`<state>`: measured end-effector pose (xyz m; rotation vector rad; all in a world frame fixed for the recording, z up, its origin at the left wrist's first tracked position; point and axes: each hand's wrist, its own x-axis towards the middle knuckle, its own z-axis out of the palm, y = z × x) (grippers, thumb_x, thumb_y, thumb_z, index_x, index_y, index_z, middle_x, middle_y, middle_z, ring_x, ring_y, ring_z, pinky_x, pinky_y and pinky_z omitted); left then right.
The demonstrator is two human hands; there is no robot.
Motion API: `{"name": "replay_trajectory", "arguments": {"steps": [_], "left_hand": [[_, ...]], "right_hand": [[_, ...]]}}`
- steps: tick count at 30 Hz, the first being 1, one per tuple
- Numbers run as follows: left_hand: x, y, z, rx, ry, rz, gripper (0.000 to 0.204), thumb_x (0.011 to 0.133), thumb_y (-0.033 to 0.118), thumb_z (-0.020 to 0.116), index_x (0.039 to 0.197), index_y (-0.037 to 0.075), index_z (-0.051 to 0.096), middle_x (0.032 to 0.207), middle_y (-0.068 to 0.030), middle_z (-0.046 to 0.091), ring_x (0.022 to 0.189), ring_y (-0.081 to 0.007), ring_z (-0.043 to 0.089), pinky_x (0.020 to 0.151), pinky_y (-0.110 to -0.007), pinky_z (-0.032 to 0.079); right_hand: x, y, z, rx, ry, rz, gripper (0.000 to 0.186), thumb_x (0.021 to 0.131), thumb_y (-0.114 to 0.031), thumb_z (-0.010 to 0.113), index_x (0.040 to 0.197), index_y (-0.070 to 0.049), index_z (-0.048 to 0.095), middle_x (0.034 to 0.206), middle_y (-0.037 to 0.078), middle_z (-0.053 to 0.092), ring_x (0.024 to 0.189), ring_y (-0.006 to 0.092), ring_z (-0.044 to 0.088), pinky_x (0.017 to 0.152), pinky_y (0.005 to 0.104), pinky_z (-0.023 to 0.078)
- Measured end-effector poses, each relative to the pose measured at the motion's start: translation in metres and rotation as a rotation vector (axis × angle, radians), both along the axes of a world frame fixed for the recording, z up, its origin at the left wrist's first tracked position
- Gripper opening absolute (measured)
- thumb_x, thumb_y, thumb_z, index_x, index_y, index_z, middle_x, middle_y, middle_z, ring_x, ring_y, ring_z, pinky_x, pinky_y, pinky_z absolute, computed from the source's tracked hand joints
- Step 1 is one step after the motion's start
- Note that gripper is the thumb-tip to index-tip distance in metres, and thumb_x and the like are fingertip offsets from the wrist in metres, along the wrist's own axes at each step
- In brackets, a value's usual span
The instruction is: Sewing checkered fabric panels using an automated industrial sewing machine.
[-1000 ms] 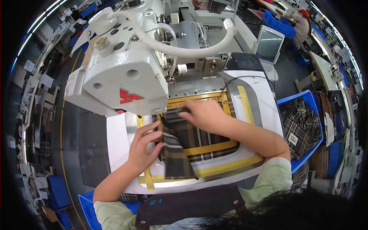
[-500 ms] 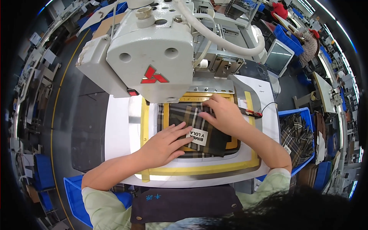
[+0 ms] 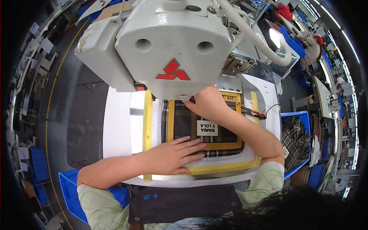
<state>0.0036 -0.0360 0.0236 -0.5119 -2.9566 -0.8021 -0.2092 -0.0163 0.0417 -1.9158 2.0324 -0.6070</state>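
A dark plaid fabric piece [image 3: 185, 124] with a white label [image 3: 207, 128] lies inside a yellow rectangular frame [image 3: 222, 146], under the white sewing machine head [image 3: 168, 50]. My left hand [image 3: 176, 156] rests flat, fingers stretched out, on the frame's near edge and the fabric beside it. My right hand [image 3: 210, 102] is at the far edge of the fabric, just below the machine head. Its fingers are curled and pressed together near a small dark thing; the head partly hides what they grip.
Yellow tape [image 3: 147, 134] borders the work plate. A black-and-red tool [image 3: 253, 113] lies right of the frame. Blue bins [image 3: 304, 119] stand on both sides, the right one holding plaid pieces [image 3: 294, 140]. Another person [image 3: 311, 50] sits at the far right.
The tilted plaid piece now lies straight inside the yellow frame. My left hand has slid off the label toward the near edge. My right hand has moved left, under the machine head.
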Motion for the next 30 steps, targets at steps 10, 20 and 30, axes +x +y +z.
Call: {"name": "replay_trajectory", "arguments": {"steps": [10, 20, 30], "left_hand": [[-0.005, -0.024, 0.007, -0.236, 0.138, 0.619, 0.046, 0.082, 0.027, 0.065, 0.119, 0.000, 0.055, 0.129, -0.0144, 0.052, 0.121, -0.0284, 0.047, 0.101, -0.042, 0.037], [-0.012, -0.023, 0.011, -0.313, 0.091, 0.677, 0.054, 0.079, 0.030, 0.067, 0.121, -0.001, 0.052, 0.128, -0.0151, 0.052, 0.122, -0.0295, 0.045, 0.102, -0.042, 0.036], [-0.022, -0.029, 0.015, -0.247, 0.132, 0.691, 0.058, 0.070, 0.027, 0.073, 0.116, -0.001, 0.051, 0.125, -0.0139, 0.051, 0.117, -0.0329, 0.047, 0.102, -0.045, 0.036]], "right_hand": [[0.005, 0.000, -0.011, -0.109, 0.012, -0.052, 0.014, 0.074, -0.019, 0.065, 0.071, -0.006, 0.067, 0.070, 0.008, 0.065, 0.068, 0.0286, 0.062, 0.070, 0.0390, 0.046], [0.006, -0.003, -0.011, -0.113, 0.079, -0.040, 0.013, 0.075, -0.020, 0.066, 0.073, -0.007, 0.063, 0.068, 0.008, 0.064, 0.065, 0.0291, 0.063, 0.060, 0.0393, 0.048], [-0.001, -0.010, -0.009, -0.130, 0.104, -0.017, 0.019, 0.075, -0.024, 0.070, 0.074, -0.006, 0.062, 0.066, 0.009, 0.064, 0.065, 0.0308, 0.064, 0.062, 0.0408, 0.050]]}}
